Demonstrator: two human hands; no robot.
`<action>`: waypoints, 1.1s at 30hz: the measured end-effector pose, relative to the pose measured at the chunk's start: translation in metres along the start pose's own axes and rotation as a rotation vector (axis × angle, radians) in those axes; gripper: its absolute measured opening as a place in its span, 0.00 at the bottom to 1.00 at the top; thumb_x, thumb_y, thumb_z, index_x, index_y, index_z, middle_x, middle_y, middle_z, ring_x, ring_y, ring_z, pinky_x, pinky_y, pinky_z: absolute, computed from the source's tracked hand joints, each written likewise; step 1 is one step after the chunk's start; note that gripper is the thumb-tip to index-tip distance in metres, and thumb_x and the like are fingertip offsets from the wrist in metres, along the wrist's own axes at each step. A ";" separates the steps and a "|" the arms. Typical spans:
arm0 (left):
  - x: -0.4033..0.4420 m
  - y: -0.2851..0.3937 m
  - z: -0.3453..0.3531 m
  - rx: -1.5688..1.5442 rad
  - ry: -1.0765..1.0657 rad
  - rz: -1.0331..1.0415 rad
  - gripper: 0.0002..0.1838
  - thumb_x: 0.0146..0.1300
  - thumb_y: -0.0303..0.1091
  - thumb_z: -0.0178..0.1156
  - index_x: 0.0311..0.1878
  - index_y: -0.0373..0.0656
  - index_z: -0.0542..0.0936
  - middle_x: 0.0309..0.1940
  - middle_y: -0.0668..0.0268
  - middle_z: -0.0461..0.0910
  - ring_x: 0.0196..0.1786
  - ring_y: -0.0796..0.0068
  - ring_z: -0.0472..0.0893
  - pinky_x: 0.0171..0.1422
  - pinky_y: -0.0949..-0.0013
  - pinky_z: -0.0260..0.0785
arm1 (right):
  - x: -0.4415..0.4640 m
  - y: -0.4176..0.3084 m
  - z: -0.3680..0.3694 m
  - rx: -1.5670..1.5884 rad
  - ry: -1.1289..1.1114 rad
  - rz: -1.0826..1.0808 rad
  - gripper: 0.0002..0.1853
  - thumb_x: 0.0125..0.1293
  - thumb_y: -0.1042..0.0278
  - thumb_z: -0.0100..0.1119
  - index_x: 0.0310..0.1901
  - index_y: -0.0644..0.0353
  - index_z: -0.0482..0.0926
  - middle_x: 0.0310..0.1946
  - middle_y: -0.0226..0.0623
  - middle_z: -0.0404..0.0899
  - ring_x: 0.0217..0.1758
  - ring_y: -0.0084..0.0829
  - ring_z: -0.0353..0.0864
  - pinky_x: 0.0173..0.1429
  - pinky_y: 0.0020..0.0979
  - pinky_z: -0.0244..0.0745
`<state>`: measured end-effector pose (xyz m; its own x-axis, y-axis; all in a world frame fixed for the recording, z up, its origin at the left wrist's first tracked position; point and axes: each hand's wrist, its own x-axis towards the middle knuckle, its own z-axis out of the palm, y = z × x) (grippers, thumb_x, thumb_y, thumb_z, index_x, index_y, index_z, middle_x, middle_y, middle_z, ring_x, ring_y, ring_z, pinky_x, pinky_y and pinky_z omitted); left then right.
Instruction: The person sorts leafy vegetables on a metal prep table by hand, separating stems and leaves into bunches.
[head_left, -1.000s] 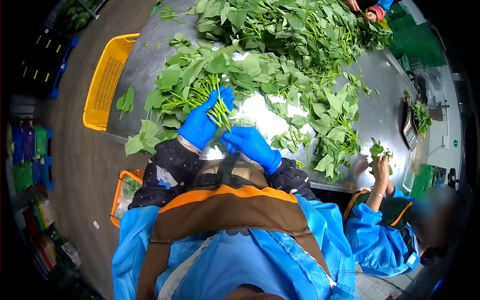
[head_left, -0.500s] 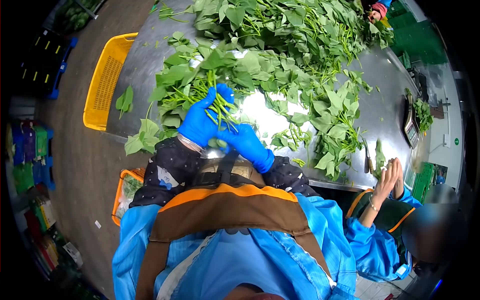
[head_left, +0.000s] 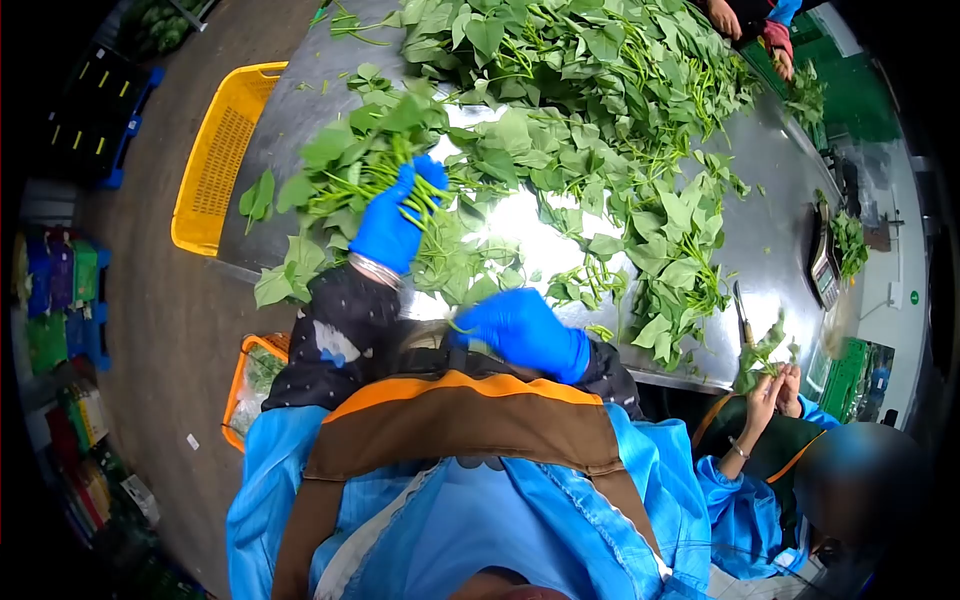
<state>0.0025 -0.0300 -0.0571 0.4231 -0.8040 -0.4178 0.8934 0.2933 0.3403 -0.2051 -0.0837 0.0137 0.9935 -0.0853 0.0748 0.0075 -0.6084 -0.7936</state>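
Note:
My left hand [head_left: 388, 228], in a blue glove, is closed around a bunch of leafy green stems [head_left: 385, 185]. The leaves point away from me and the cut stem ends stick out past my fingers. My right hand [head_left: 530, 332], also gloved in blue, is at the table's near edge, apart from the bunch. Its fingers are bent together and slightly blurred, with a short green stem piece [head_left: 460, 327] at the fingertips. Loose leafy greens [head_left: 470, 265] lie between the hands. A large heap of the same greens [head_left: 590, 60] covers the far side of the metal table [head_left: 755, 165].
A yellow crate [head_left: 215, 165] stands beyond the table's left edge; an orange basket [head_left: 247, 385] holding bagged greens is on the floor. At right are a scale [head_left: 824, 265], a knife [head_left: 742, 312] and a co-worker's hands [head_left: 775, 390] with greens. Another person's hand [head_left: 780, 55] is far right.
My right hand has moved away from the stem ends, down toward my body. My left hand has shifted slightly left with the bunch. The co-worker at right has lifted greens.

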 end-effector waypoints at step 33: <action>-0.036 -0.042 0.015 0.696 -0.254 0.073 0.14 0.64 0.37 0.51 0.47 0.37 0.71 0.32 0.67 0.74 0.36 0.77 0.73 0.42 0.75 0.67 | 0.027 0.034 0.033 0.739 0.216 0.556 0.18 0.62 0.61 0.56 0.18 0.63 0.75 0.13 0.29 0.72 0.17 0.16 0.66 0.23 0.21 0.62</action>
<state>-0.0523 -0.0208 -0.0433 0.3549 -0.9144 -0.1949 0.5261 0.0230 0.8501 -0.1741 -0.0808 -0.0309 0.8343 -0.4018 -0.3775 -0.3170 0.2105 -0.9248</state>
